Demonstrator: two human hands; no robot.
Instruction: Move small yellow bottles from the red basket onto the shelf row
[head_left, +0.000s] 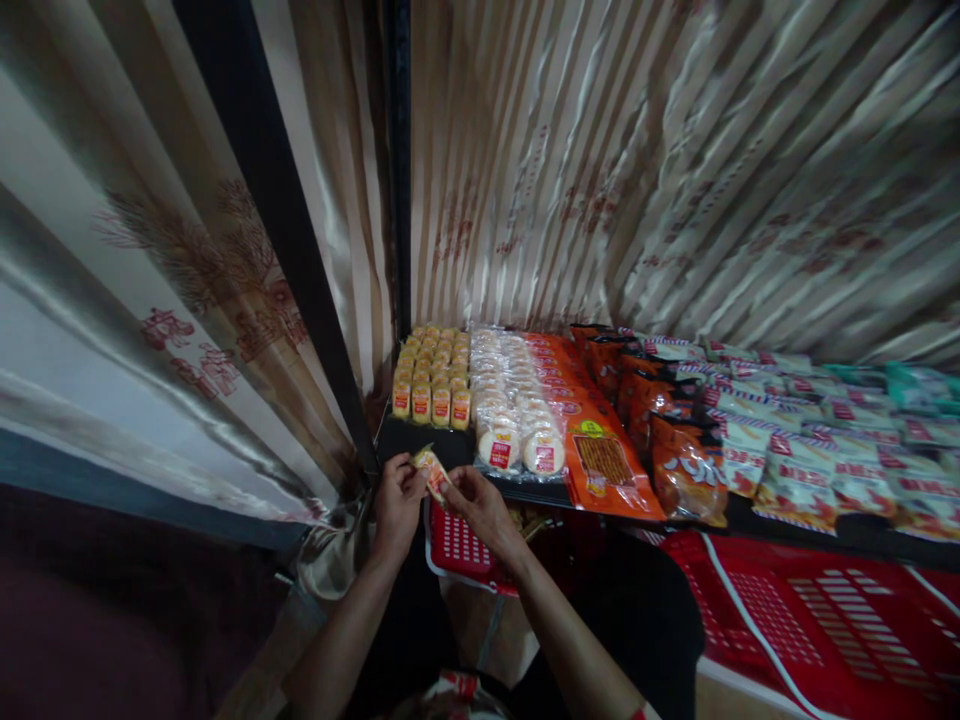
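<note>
Between my two hands is a small yellow snack packet [433,474] with red and white print. My left hand [397,505] pinches its left end, and my right hand [480,508] grips the right end. Just beyond them, at the left end of a black shelf [409,436], small yellow snack packets [431,375] stand upright in rows. To their right lie clear packs of round white crackers [519,430], in overlapping columns. The hands are above the shelf's front edge, apart from the rows.
Orange flat packs [600,450], orange-and-black bags [686,470] and white-and-red bags [795,475] continue rightward along the shelf. Red plastic baskets [840,600] stand below its edge. A dark post [289,200] and pleated curtains [525,180] bound the left and back.
</note>
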